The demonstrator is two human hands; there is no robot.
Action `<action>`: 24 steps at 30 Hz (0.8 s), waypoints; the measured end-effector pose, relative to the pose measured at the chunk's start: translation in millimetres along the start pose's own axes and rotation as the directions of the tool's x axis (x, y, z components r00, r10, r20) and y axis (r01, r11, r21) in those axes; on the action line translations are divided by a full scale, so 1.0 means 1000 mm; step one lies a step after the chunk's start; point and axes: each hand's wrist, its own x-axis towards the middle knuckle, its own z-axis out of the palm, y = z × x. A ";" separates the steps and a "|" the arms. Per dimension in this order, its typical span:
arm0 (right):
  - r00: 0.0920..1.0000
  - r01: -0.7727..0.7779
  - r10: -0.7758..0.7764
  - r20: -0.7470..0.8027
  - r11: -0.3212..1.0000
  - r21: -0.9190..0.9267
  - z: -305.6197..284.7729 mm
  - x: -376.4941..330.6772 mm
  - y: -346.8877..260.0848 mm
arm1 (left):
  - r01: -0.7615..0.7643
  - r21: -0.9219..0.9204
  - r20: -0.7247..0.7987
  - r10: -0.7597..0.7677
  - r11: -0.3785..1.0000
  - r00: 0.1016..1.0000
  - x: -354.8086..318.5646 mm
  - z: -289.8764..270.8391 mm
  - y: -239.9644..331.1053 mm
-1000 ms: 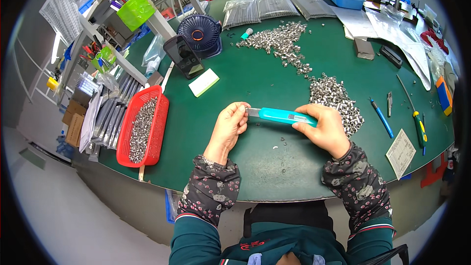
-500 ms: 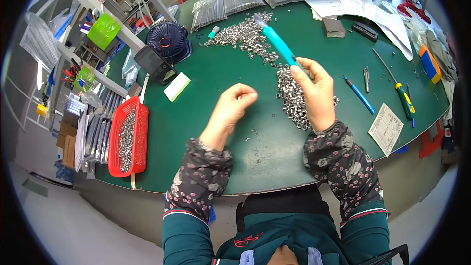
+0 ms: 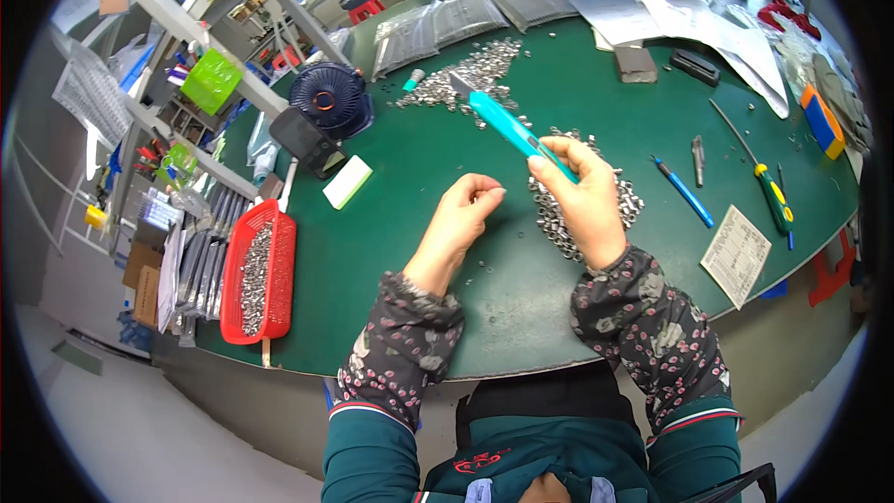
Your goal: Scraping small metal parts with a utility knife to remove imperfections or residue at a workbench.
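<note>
A teal-handled knife with a pointed metal blade is gripped in my right hand, tilted up and to the left. Under and around that hand lies a heap of small metal rings. My left hand is closed in a pinch left of the heap, above the green tabletop; whatever its fingertips hold is too small or hidden to tell. Farther back, beyond the blade, spreads a second pile of small metal pieces, with a small teal-and-clear part at its left edge.
At left stand a red basket of metal pieces, a phone and a dark fan. At right lie a blue pen, a yellow-green screwdriver and a printed card. Bagged parts line the back.
The knife has swung a little left and toward me with my right hand. My left hand stays pinched. The whole view has shifted slightly.
</note>
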 end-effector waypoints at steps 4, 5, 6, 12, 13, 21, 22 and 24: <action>0.994 0.000 0.017 0.112 0.988 -0.157 0.001 -0.009 -0.005 | 0.027 -0.630 0.071 0.023 0.776 0.997 -0.023 -0.044 -0.012; 0.989 -0.008 0.041 0.144 0.974 -0.224 0.003 -0.011 -0.010 | -0.003 -0.652 0.037 0.036 0.758 0.999 -0.026 -0.055 -0.020; 0.986 0.001 0.036 0.165 0.976 -0.220 0.005 -0.013 -0.009 | -0.019 -0.656 0.017 0.040 0.754 0.999 -0.029 -0.064 -0.027; 0.900 0.034 0.131 0.415 0.929 -0.367 0.011 -0.021 -0.002 | -0.107 -0.742 -0.061 0.092 0.662 0.994 -0.032 -0.091 -0.048; 0.897 0.038 0.133 0.421 0.927 -0.373 0.011 -0.023 -0.001 | -0.110 -0.747 -0.065 0.093 0.656 0.994 -0.031 -0.093 -0.049; 0.862 0.034 0.186 0.471 0.907 -0.421 0.014 -0.024 0.003 | -0.121 -0.716 0.022 0.195 0.687 0.980 -0.029 -0.093 -0.048; 0.863 0.030 0.186 0.471 0.910 -0.414 0.014 -0.024 0.004 | -0.121 -0.720 0.021 0.196 0.684 0.980 -0.029 -0.092 -0.048; 0.861 0.018 0.196 0.469 0.910 -0.413 0.014 -0.024 0.006 | -0.132 -0.699 -0.002 0.183 0.703 0.983 -0.029 -0.092 -0.046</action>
